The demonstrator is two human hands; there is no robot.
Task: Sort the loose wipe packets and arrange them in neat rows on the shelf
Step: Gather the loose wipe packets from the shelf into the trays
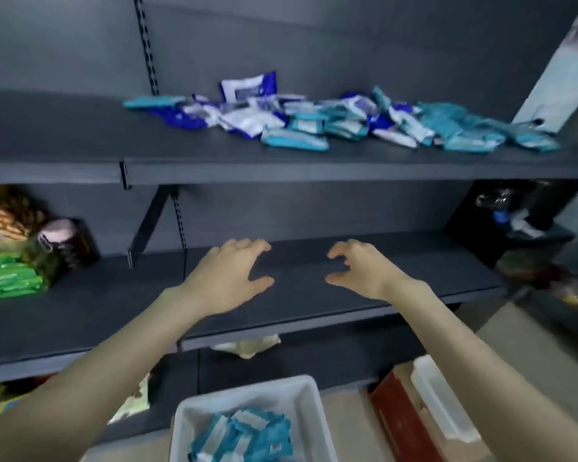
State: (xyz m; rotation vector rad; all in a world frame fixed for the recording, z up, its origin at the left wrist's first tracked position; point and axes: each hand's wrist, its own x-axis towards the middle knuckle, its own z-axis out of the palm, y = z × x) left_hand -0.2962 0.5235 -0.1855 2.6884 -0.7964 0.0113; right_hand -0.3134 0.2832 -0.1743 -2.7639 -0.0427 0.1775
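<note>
Dark grey shelving, seen from the head camera. The upper shelf (64, 135) carries the loose wipe packets (314, 121), a mixed heap of teal and blue-and-white packs lying at all angles across its centre and right. The middle shelf (397, 278) lies beneath it. A white bin (247, 390) at the bottom edge holds further teal packets (244, 435). Green packs (7, 278) are stacked at the middle shelf's left end. Left hand (227, 275) and right hand (361, 271) hover side by side over the middle shelf, fingers loosely curled, holding nothing; the heap lies above and beyond both, well apart.
</note>
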